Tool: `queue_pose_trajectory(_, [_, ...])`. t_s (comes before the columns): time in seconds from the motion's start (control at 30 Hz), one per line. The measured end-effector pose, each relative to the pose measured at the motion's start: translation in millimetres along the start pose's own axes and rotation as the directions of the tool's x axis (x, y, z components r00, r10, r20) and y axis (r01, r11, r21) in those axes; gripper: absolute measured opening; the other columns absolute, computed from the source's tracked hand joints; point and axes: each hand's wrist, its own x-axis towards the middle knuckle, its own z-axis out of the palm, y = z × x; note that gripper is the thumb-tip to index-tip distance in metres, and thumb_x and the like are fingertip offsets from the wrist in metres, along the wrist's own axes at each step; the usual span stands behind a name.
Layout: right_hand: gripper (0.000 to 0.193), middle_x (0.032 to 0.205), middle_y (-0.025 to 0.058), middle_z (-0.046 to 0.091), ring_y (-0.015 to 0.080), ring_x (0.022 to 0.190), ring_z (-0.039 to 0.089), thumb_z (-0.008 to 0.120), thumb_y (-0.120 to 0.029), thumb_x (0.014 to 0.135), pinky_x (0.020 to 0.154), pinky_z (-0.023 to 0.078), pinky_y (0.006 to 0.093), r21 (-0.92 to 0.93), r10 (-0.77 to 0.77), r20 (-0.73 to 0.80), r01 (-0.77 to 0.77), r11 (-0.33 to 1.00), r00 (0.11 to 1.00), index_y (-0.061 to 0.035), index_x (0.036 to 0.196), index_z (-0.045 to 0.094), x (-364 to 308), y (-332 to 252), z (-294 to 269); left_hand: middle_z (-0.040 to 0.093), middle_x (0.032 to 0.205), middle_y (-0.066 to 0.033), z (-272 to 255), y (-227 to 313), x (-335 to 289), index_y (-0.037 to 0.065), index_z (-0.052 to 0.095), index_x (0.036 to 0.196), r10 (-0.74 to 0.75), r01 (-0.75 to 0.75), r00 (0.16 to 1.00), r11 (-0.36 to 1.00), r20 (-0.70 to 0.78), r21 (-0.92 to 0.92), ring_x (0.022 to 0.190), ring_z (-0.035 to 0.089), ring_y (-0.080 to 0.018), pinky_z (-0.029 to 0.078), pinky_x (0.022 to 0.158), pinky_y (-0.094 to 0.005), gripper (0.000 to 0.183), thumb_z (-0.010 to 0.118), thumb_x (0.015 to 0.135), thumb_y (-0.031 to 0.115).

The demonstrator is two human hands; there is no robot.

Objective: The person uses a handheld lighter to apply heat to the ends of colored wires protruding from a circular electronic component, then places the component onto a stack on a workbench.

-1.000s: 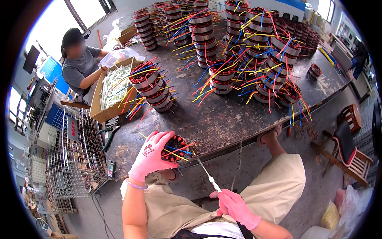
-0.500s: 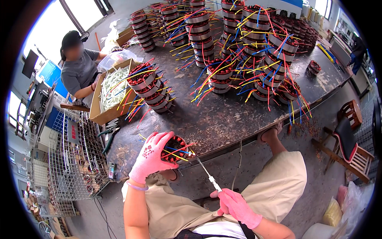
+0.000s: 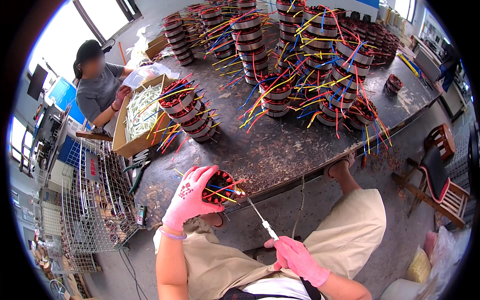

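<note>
My left hand (image 3: pixel 186 197), in a pink glove, grips a motor stator (image 3: pixel 212 200) with dark red windings near the table's front edge. Blue, yellow and red wires cross its open face and stick out to the right. My right hand (image 3: pixel 297 257), also gloved in pink, closes round a slim tool (image 3: pixel 269 229) with a white grip and a thin metal shaft. The shaft points up and left, its end close to the wire ends at the stator's right side. A bright spot shows there; whether tool and wires touch I cannot tell.
Stacked stators (image 3: pixel 187 112) with loose coloured wires stand about the dark table (image 3: pixel 250 155). A cardboard box (image 3: pixel 120 131) of white sleeves, pliers (image 3: pixel 136 175) and wire baskets (image 3: pixel 95 210) are at left. A co-worker (image 3: pixel 97 82) sits beyond the box; a chair (image 3: pixel 435 172) stands right.
The co-worker's hand has come up beside the plastic bag near the box. My own hands, the stator and the tool hold nearly the same place; the bright spot at the wire ends looks different.
</note>
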Motion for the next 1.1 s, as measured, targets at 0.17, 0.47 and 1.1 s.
queue_pose_trajectory(0.17, [0.034, 0.058, 0.0009, 0.043, 0.0089, 0.053, 0.045, 0.045, -0.024, 0.104, 0.059, 0.051, 0.0279, 0.040, 0.008, 0.003, -0.008, 0.999, 1.000, 0.0032, 0.118, 0.061, -0.3, -0.5, 0.7, 0.055, 0.131, -0.0161, 0.6, 0.2, 0.2, 0.006, 0.049, 0.138, 0.004, -0.004, 1.000, 1.000, -0.011, -0.006, 0.123, 0.051, -0.0367, 0.033, 0.114, -0.0493, 0.098, 0.090, 0.052, 0.028])
queue_pose_trajectory(0.47, [0.034, 0.059, 0.0002, 0.043, 0.0083, 0.053, 0.044, 0.045, -0.024, 0.105, 0.060, 0.051, 0.0277, 0.040, 0.001, 0.009, -0.002, 0.999, 1.000, 0.0030, 0.118, 0.061, -0.4, 0.5, -0.8, 0.055, 0.131, -0.0156, 0.4, 0.4, -0.2, 0.006, 0.049, 0.138, -0.001, 0.001, 1.000, 1.000, -0.008, -0.004, 0.123, 0.051, -0.0364, 0.033, 0.114, -0.0491, 0.098, 0.091, 0.052, 0.027])
queue_pose_trajectory(1.1, [0.039, 0.060, -0.0022, 0.044, 0.0072, 0.053, 0.042, 0.043, -0.027, 0.106, 0.060, 0.051, 0.0276, 0.026, -0.024, -0.041, 0.025, 0.999, 0.999, 0.0057, 0.119, 0.059, -5.2, -4.2, -4.5, 0.056, 0.128, -0.0126, -3.7, -3.1, 0.5, 0.011, 0.055, 0.135, 0.117, -0.117, 0.993, 0.993, 0.020, 0.021, 0.127, 0.047, -0.0351, 0.026, 0.118, -0.0523, 0.093, 0.089, 0.051, 0.028])
